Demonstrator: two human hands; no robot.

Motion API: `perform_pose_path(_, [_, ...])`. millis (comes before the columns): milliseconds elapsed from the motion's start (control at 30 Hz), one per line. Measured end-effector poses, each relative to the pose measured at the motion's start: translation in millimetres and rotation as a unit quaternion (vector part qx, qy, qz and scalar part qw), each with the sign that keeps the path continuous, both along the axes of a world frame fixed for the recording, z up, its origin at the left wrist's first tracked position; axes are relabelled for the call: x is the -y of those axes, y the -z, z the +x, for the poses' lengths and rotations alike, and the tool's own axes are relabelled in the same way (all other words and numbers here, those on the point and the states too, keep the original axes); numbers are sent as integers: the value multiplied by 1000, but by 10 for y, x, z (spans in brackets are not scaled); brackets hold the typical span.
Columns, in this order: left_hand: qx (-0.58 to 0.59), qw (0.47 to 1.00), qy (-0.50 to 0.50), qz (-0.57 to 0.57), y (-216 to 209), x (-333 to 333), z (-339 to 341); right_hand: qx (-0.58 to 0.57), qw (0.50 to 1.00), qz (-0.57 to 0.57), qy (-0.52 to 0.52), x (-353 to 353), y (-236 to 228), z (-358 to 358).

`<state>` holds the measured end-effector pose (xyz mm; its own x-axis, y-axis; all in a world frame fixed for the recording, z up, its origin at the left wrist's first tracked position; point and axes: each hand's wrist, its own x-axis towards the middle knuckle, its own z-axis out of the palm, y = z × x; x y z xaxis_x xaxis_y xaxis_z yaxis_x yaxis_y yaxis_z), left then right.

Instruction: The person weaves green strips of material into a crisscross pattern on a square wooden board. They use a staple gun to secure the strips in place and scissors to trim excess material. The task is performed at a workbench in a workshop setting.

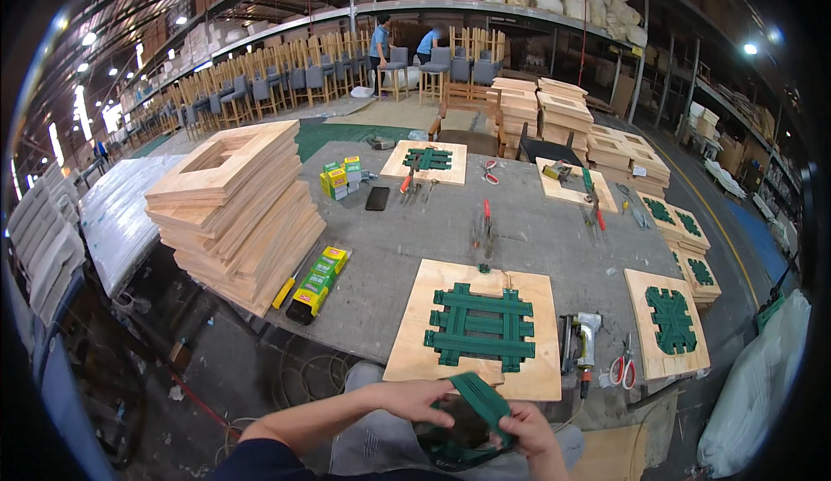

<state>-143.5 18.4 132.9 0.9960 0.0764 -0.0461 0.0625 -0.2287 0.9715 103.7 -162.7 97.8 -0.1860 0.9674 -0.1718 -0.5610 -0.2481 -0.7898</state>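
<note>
Grey table (389, 239); right grip (530, 430) pinches green webbing (479, 396), left grip (417, 401) half-open.

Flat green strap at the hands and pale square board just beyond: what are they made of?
Flat green strap: probably woven synthetic or elastic webbing, matte, given its lengthwise lines. Pale square board: wood, perhaps plywood, apparently unvarnished, from its dull, grained face.
</note>
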Motion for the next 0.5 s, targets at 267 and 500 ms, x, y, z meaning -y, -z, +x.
perform_pose_path(267, [88,845,-252,-464,-52,-8,256,185,981,-17,-47,131,403,-448])
perform_pose_path(500, [69,844,-306,-434,-35,62,423,186,982,-26,7,-253,300,-493])
